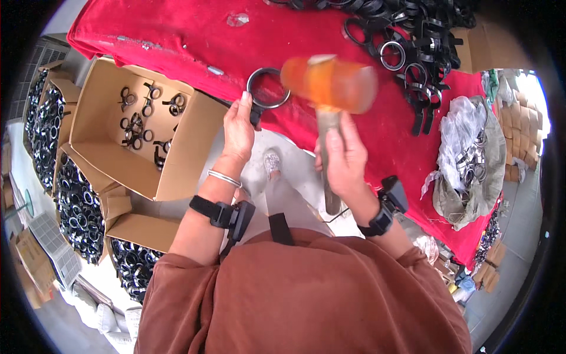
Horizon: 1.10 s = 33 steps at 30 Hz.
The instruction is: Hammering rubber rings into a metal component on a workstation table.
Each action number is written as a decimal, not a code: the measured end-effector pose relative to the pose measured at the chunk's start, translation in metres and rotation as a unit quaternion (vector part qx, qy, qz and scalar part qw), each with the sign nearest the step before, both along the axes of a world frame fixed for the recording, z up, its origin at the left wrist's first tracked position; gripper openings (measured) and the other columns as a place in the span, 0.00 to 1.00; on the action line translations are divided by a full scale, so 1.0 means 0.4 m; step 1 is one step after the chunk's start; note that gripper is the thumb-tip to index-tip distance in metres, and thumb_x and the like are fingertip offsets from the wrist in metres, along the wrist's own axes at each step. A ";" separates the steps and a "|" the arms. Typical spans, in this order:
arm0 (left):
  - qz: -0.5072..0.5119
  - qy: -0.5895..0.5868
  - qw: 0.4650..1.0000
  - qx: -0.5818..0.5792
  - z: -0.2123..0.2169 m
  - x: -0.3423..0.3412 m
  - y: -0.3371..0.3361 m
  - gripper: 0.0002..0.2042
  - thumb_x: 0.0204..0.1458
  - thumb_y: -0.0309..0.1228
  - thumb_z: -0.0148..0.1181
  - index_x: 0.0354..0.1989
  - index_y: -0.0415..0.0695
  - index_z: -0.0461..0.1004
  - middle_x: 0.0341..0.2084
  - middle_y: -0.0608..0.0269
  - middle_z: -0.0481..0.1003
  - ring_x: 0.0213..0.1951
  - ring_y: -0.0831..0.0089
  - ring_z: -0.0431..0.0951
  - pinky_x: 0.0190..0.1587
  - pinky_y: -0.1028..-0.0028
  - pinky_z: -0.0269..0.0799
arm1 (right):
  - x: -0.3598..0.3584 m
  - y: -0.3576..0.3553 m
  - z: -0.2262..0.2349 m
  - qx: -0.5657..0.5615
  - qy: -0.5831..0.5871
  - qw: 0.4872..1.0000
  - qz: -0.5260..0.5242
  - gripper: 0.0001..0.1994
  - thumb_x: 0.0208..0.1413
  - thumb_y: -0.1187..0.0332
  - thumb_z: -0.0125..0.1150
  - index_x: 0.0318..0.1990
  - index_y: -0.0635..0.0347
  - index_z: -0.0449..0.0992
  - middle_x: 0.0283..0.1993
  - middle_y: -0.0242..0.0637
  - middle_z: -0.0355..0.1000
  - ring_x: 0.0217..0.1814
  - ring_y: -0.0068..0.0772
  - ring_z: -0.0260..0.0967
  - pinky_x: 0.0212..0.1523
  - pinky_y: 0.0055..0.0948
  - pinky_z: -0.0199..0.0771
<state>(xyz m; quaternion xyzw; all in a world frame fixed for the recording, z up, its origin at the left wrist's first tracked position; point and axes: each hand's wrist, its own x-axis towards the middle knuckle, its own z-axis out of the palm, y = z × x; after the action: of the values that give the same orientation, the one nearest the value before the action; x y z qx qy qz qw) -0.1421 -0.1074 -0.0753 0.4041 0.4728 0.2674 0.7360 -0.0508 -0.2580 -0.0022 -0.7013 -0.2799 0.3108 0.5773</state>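
Note:
My left hand [239,128] is closed on the black stem of a ring-shaped part [252,78], a dark hoop with a bright metal inner edge. The hoop lies over the red cloth [194,36] near the table's front edge. In my right hand [343,154] is a mallet [330,82] with an amber, translucent head, gripped by its long grey handle. Its head is raised over the cloth just right of the ring and is blurred by motion. Fingers of both hands are wrapped round what they hold.
Similar black ring parts [415,41] are heaped at the far right of the table. An open carton [112,153] with several ring parts stands at left, beside boxes full of them [79,212]. A sack [492,171] with clear plastic lies at right.

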 end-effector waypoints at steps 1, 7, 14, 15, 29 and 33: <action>-0.006 -0.033 0.999 0.006 -0.007 -0.009 0.006 0.18 0.57 0.46 0.48 0.24 0.44 0.66 0.15 0.70 0.63 0.17 0.80 0.61 0.20 0.78 0.58 | -0.002 0.012 0.041 0.047 -0.016 0.999 0.008 0.20 0.63 0.67 0.39 0.61 0.62 0.54 0.25 0.34 0.65 0.20 0.17 0.60 0.20 0.18 0.64; -0.010 -0.059 0.998 0.000 -0.009 -0.001 0.001 0.17 0.57 0.46 0.49 0.25 0.44 0.66 0.16 0.70 0.63 0.18 0.81 0.61 0.21 0.79 0.58 | -0.036 -0.038 -0.099 -0.062 -0.178 0.982 0.016 0.18 0.55 0.73 0.49 0.53 0.67 0.64 0.36 0.54 0.71 0.36 0.45 0.74 0.37 0.36 0.72; 0.006 -0.030 0.999 -0.022 -0.016 -0.014 0.003 0.17 0.57 0.47 0.49 0.26 0.45 0.67 0.16 0.71 0.63 0.18 0.81 0.61 0.21 0.79 0.58 | -0.038 -0.038 -0.002 -0.016 -0.191 0.981 0.041 0.14 0.58 0.74 0.44 0.52 0.63 0.65 0.19 0.30 0.65 0.18 0.18 0.62 0.20 0.22 0.64; -0.011 -0.041 0.999 -0.007 -0.011 -0.010 0.005 0.17 0.57 0.47 0.48 0.26 0.45 0.67 0.16 0.71 0.64 0.18 0.81 0.61 0.21 0.79 0.57 | -0.033 -0.047 0.008 0.026 -0.180 0.982 0.046 0.15 0.58 0.74 0.44 0.52 0.62 0.65 0.21 0.30 0.66 0.20 0.18 0.63 0.21 0.21 0.64; -0.201 0.098 0.967 0.123 0.038 -0.031 0.024 0.25 0.48 0.45 0.61 0.39 0.33 0.67 0.35 0.56 0.74 0.38 0.73 0.71 0.43 0.72 0.67 | 0.064 0.137 0.212 -0.086 -0.094 0.986 0.110 0.24 0.62 0.65 0.43 0.66 0.49 0.51 0.24 0.29 0.64 0.18 0.14 0.59 0.19 0.15 0.64; -0.225 0.151 0.951 0.150 0.068 -0.036 0.030 0.25 0.47 0.45 0.61 0.38 0.31 0.66 0.32 0.50 0.74 0.38 0.68 0.73 0.44 0.70 0.67 | 0.040 0.196 0.204 -0.011 -0.128 0.986 0.108 0.24 0.61 0.65 0.46 0.65 0.48 0.54 0.24 0.28 0.64 0.18 0.13 0.58 0.19 0.15 0.64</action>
<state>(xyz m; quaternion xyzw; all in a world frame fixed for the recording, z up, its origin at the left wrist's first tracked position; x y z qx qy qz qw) -0.1565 -0.0954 -0.0479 0.6416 0.4297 0.0982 0.6277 -0.0348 -0.1796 0.0792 -0.7070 -0.4226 0.2820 0.4919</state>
